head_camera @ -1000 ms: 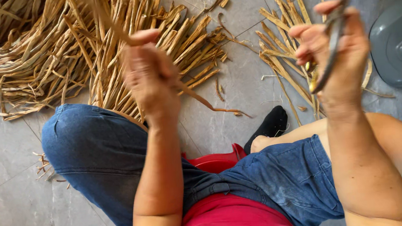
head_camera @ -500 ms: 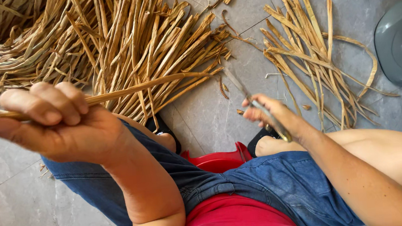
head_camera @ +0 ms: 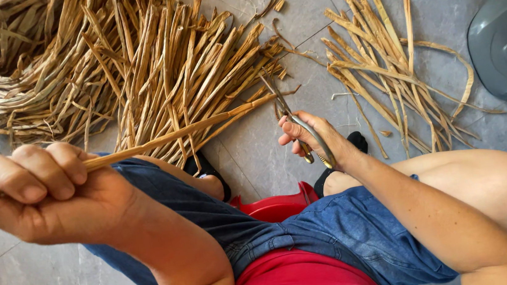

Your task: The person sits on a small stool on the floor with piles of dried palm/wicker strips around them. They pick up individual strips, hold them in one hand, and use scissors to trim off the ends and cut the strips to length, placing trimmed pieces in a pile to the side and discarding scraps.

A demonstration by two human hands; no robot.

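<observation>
While gripped, strip between left fingers.

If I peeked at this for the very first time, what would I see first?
First, the big heap of dried straw-coloured strips spread over the grey floor at the top left. Next, the left hand up close at the left, gripping one long strip that stretches toward the scissors held in the right hand in the middle. A smaller bundle of strips lies at the top right.
</observation>
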